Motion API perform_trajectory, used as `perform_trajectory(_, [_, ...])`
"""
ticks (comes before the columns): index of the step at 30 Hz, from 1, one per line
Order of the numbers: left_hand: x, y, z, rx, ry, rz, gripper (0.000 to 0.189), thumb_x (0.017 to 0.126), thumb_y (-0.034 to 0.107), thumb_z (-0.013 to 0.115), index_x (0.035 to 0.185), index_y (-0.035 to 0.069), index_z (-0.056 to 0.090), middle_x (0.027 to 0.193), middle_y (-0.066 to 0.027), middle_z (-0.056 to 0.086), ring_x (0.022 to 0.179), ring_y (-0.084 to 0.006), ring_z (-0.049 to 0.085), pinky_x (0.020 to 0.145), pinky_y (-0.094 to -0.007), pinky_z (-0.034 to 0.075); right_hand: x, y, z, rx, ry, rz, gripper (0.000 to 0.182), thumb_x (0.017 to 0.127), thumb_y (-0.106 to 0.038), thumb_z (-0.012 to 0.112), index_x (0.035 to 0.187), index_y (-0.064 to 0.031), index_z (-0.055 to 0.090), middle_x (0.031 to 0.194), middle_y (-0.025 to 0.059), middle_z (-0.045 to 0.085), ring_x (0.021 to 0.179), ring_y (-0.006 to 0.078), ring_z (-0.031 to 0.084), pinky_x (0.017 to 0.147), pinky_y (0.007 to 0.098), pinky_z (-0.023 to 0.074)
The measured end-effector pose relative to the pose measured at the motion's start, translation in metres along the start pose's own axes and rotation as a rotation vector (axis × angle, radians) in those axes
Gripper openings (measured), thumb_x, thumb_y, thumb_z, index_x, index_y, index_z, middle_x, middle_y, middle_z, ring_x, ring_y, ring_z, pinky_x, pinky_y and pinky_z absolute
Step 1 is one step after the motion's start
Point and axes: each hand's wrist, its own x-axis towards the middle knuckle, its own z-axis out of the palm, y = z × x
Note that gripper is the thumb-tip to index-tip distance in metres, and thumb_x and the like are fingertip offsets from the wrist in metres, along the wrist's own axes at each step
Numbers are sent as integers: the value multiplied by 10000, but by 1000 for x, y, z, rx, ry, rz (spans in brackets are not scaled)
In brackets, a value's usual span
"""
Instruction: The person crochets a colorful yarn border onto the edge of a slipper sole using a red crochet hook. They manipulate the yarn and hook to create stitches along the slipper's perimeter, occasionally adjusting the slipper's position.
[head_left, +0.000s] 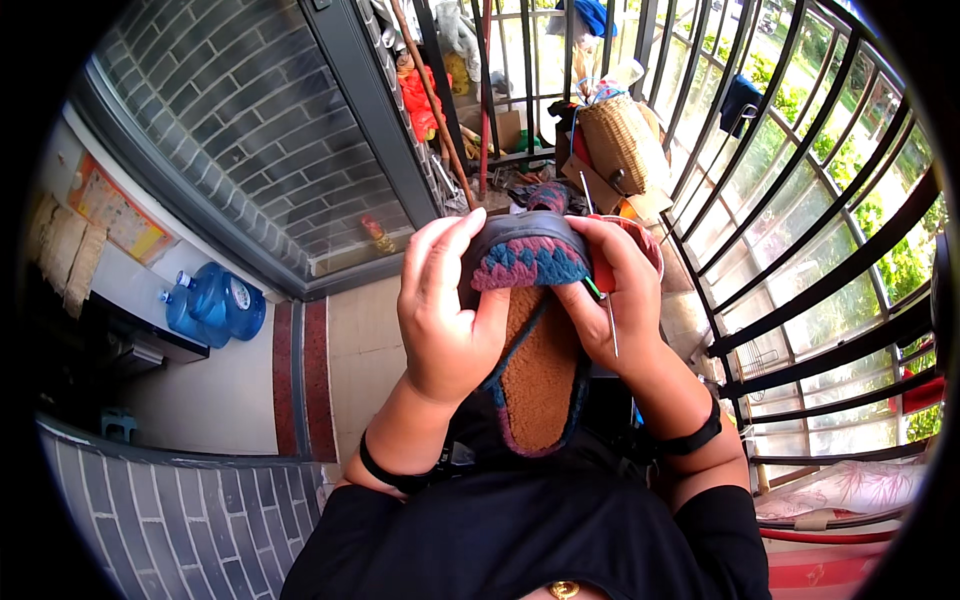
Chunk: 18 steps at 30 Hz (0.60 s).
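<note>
Both hands hold a slipper with its toe away from me. Its brown fleecy insole (540, 367) faces up, edged in blue and purple yarn. The crocheted purple-and-blue toe piece (532, 262) sits under a dark rim (529, 225). My left hand (450, 307) grips the toe's left side, thumb below the crochet. My right hand (619, 292) grips the right side, thumb at the crochet's lower edge. A thin metal needle or hook (613, 330) lies against my right hand, near a small green piece (594, 286). A dark yarn strand (521, 341) crosses the insole.
Beyond the slipper are a multicoloured yarn item (547, 196), a red container (637, 244) and a woven basket (619, 142). Black railings (720, 277) run along the right. Large blue water bottles (225, 304) stand left, past a grey door frame (375, 112).
</note>
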Motion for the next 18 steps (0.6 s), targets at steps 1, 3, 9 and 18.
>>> perform_trajectory(1, [-1,0,-1,19,1,18,456,778,-12,730,1222,-2,625,1116,-176,617,1006,-341,638,901,-400,514,0,-1,0,-36,20,-47,474,805,-102,773,1215,19,568,1048,181,613,880,324,613,799,364,502])
perform_trajectory(3, [-4,2,-2,37,22,39,450,774,-23,706,1218,-11,632,1106,-177,616,991,-339,642,888,-394,520,1,-3,2,-106,60,-139,436,812,-73,749,1200,15,571,1028,182,605,849,336,601,771,368,499])
perform_trajectory(9, [-4,9,-6,103,20,64,406,783,-14,707,1181,-17,631,1085,-182,624,959,-330,652,874,-386,525,-5,-15,4,-93,92,-19,340,852,-104,718,1147,14,599,1044,162,638,918,312,614,878,373,467])
perform_trajectory(18, [-16,-27,1,-303,-75,-124,391,740,-62,757,1024,31,505,1152,-178,621,1001,-273,665,690,-309,572,-11,14,14,27,70,92,386,825,-125,780,1151,-2,613,967,152,649,828,291,643,763,337,509])
